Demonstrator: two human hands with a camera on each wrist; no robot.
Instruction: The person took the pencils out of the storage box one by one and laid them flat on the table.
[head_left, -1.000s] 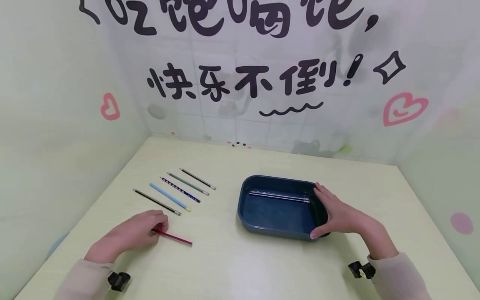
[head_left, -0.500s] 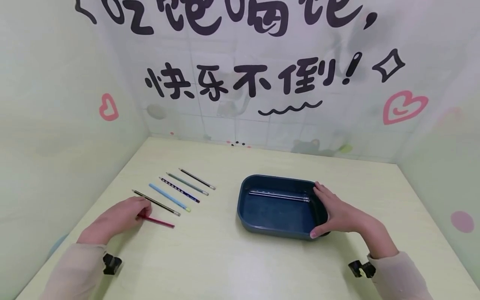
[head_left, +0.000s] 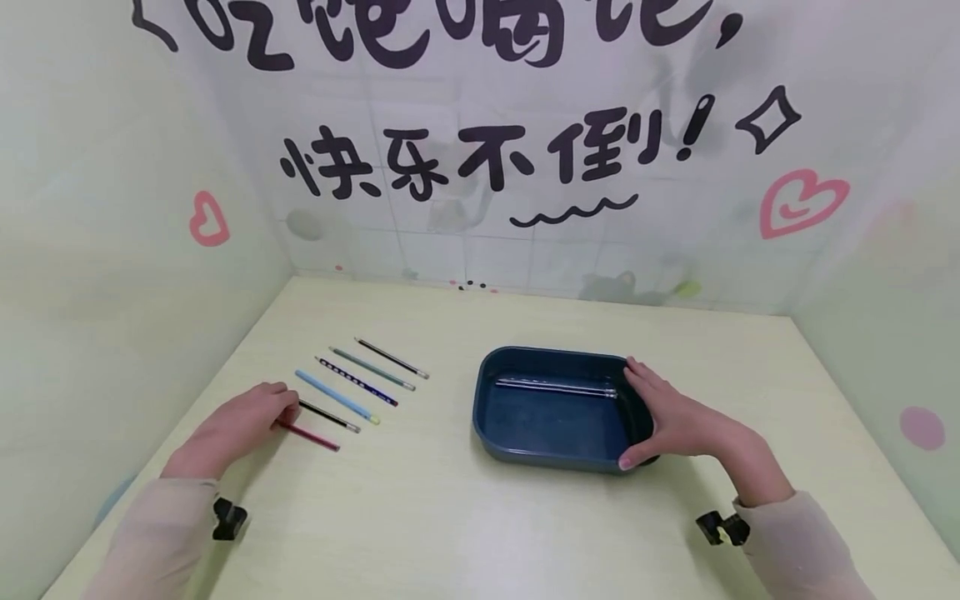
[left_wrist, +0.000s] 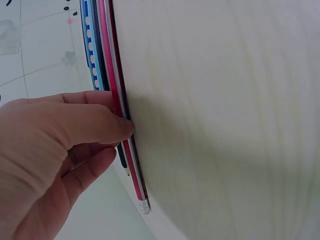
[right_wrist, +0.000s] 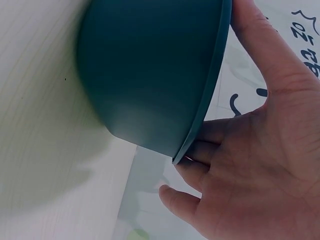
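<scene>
My left hand [head_left: 240, 425] pinches a red pencil [head_left: 311, 436] between thumb and fingers, low over the table at the near end of a pencil row. In the left wrist view, a silver-capped end of the red pencil [left_wrist: 135, 172] sticks out below the thumb. A black pencil [head_left: 330, 415] lies right beside that hand, partly hidden by it. With its thumb at the near corner and its fingers at the far one, my right hand [head_left: 678, 421] holds the right end of a dark blue rectangular box [head_left: 555, 429]. Slender pencils [head_left: 558, 387] lie along the box's back wall.
Beyond the black pencil lie a light blue pencil [head_left: 337, 397], a patterned dark blue one [head_left: 356, 382], a teal one [head_left: 372, 369] and another black one [head_left: 392, 358], roughly parallel. Printed walls [head_left: 465, 250] enclose the pale table [head_left: 450, 533] at the back and sides.
My left hand has moved away from me and to the left with the red pencil, setting it alongside the near black pencil. The right hand keeps its hold on the box.
</scene>
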